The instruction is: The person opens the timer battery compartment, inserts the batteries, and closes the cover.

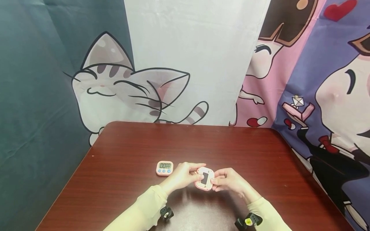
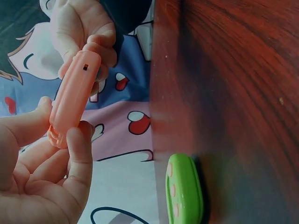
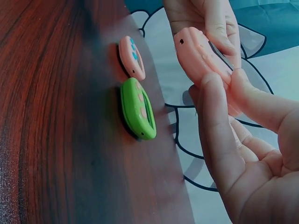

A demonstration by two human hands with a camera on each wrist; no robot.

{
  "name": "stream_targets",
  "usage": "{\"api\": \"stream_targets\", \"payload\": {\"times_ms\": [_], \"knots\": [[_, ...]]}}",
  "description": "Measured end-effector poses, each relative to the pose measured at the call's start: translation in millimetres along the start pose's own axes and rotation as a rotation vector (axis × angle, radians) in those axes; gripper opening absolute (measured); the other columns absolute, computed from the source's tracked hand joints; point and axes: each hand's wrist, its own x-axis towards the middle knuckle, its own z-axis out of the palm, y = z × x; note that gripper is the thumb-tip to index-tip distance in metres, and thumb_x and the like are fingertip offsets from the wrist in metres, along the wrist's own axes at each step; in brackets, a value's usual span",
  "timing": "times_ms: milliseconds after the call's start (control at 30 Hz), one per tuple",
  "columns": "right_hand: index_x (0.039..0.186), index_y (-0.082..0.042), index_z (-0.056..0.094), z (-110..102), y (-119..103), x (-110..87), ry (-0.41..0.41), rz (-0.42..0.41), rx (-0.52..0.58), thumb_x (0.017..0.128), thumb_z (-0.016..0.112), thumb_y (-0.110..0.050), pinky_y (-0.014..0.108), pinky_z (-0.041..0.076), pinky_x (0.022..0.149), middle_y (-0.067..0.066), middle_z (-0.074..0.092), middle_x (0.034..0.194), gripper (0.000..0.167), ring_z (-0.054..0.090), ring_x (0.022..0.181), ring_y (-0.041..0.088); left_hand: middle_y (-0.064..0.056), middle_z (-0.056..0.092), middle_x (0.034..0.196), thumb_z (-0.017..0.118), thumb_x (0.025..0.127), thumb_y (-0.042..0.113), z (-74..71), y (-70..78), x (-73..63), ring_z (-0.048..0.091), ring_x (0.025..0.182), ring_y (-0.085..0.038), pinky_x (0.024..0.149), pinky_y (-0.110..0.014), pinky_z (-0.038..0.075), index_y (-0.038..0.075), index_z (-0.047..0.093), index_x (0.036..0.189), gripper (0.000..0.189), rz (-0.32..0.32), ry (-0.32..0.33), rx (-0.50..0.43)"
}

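Note:
Both hands hold one small pink digital timer [image 1: 207, 173] just above the table, its back with a dark rectangle turned up toward the head view. My left hand [image 1: 182, 175] pinches its left edge, the thumb lying over the back. At the opposite edge, my right hand [image 1: 229, 183] grips it between thumb and fingers. The timer's smooth pink side [image 2: 77, 91] with a small dark hole shows in the left wrist view. A second pink timer [image 1: 164, 172] with blue buttons, reading 00:00, lies face up left of the left hand.
A green timer [image 3: 135, 109] with pink buttons lies near the second pink one in the right wrist view; the head view does not show it. The reddish-brown table [image 1: 138, 141] ends at a cartoon-printed cloth [image 1: 199, 48] behind it.

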Motion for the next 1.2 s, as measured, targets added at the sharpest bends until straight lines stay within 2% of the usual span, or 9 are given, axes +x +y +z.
{"api": "stream_targets", "payload": {"times_ms": [133,433,633,867,1200], "knots": [[0.102,0.014,0.059,0,-1,0.8,0.003,0.007,0.026,0.083,0.072,-0.012,0.030,0.056,0.067,0.007,0.069,0.079,0.034,0.067,0.070,0.013,-0.007,0.070,0.107,0.071,0.085,0.018,-2.0,-1.2,-0.1,0.067,0.091,-0.008,0.072,-0.019,0.050,0.013,0.063,0.125,0.041,0.011,-0.003,-0.011],[0.091,0.000,0.062,-3,-1,3.1,-0.047,-0.014,0.058,0.083,0.072,-0.012,0.027,0.056,0.065,0.004,0.069,0.078,0.018,0.066,0.070,0.012,-0.008,0.070,0.109,0.070,0.086,0.016,-3.0,-2.6,-0.5,0.066,0.095,-0.011,0.077,-0.025,0.052,0.013,0.062,0.126,0.041,0.012,-0.020,-0.053],[0.095,0.004,0.061,-3,0,3.2,-0.068,-0.033,0.059,0.086,0.069,-0.010,0.027,0.056,0.066,0.004,0.069,0.080,0.018,0.066,0.071,0.011,-0.009,0.069,0.109,0.069,0.087,0.017,-1.8,-2.3,-0.7,0.066,0.097,-0.012,0.078,-0.026,0.052,0.011,0.062,0.126,0.041,0.006,-0.015,-0.073],[0.100,0.017,0.057,5,-7,-1.2,0.049,-0.055,-0.026,0.086,0.067,-0.007,0.024,0.054,0.063,0.004,0.067,0.076,0.030,0.064,0.067,0.009,-0.013,0.068,0.111,0.069,0.087,0.014,2.2,-0.9,-0.4,0.065,0.102,-0.019,0.076,-0.020,0.052,0.009,0.062,0.125,0.040,-0.032,0.020,-0.126],[0.099,0.018,0.058,15,-13,-0.5,0.193,-0.051,-0.101,0.085,0.067,-0.004,0.027,0.054,0.058,0.007,0.066,0.072,0.027,0.062,0.061,0.012,-0.011,0.067,0.114,0.069,0.086,0.016,4.4,-0.8,-0.6,0.066,0.101,-0.018,0.076,-0.020,0.052,0.010,0.062,0.126,0.041,-0.036,0.073,-0.090]]}}
